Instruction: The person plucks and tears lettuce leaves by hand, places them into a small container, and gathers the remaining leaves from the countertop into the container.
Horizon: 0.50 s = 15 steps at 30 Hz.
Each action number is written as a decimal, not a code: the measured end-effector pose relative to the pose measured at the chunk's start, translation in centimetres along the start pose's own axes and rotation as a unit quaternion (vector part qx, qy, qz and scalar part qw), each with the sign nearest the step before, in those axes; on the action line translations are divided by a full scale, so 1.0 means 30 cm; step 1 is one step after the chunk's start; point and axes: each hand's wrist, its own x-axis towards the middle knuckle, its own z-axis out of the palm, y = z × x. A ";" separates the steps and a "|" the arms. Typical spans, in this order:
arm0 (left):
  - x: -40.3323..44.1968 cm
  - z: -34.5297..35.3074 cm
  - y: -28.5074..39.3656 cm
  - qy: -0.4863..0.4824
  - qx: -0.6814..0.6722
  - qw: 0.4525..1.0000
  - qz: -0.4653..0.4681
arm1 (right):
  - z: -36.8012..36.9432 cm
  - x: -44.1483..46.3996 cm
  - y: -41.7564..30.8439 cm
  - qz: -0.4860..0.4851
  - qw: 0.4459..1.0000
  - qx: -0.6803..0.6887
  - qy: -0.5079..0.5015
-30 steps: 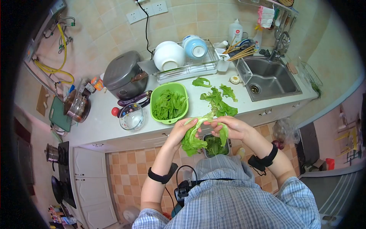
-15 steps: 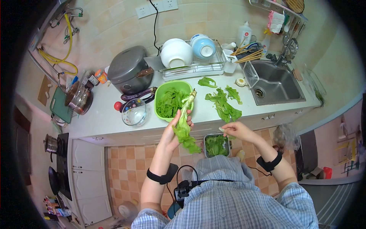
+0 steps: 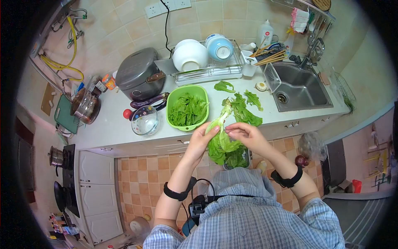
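My left hand point(image 3: 202, 137) is closed around a head of lettuce point(image 3: 223, 143), its pale stalk end tilted up and away from me and its leaves hanging toward me. My right hand point(image 3: 248, 136) meets it from the right, thumb and fingers pinched at a leaf near the stalk; the fingertips are partly hidden. Left of the lettuce stands a green basin point(image 3: 170, 123) full of torn leaves. Several loose lettuce leaves point(image 3: 245, 114) lie on the counter just beyond my right hand. Below the lettuce, a floor bin point(image 3: 249, 157) holding more leaves is partly covered.
A glass bowl point(image 3: 145, 125), a tomato point(image 3: 127, 113) and eggplants point(image 3: 151, 101) sit left of the basin. Behind are a grey cooker point(image 3: 139, 74), a cleaver point(image 3: 165, 69) and a dish rack point(image 3: 209, 77) with bowls. The sink point(image 3: 304, 89) is at the right.
The lettuce has moved right, away from the basin, with my left hand. My right hand has come left and up from above the bin to the lettuce; the pale scrap it held is out of sight.
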 end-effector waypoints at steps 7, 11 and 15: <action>0.004 0.019 -0.029 -0.005 0.157 0.984 0.088 | 0.011 -0.001 -0.011 -0.041 0.984 -0.155 0.073; 0.004 0.013 -0.025 -0.007 0.178 0.982 0.068 | -0.014 -0.014 -0.001 -0.054 0.980 -0.188 0.034; 0.009 0.007 -0.020 -0.004 0.177 0.984 0.034 | -0.028 -0.012 -0.005 -0.008 0.999 -0.052 0.003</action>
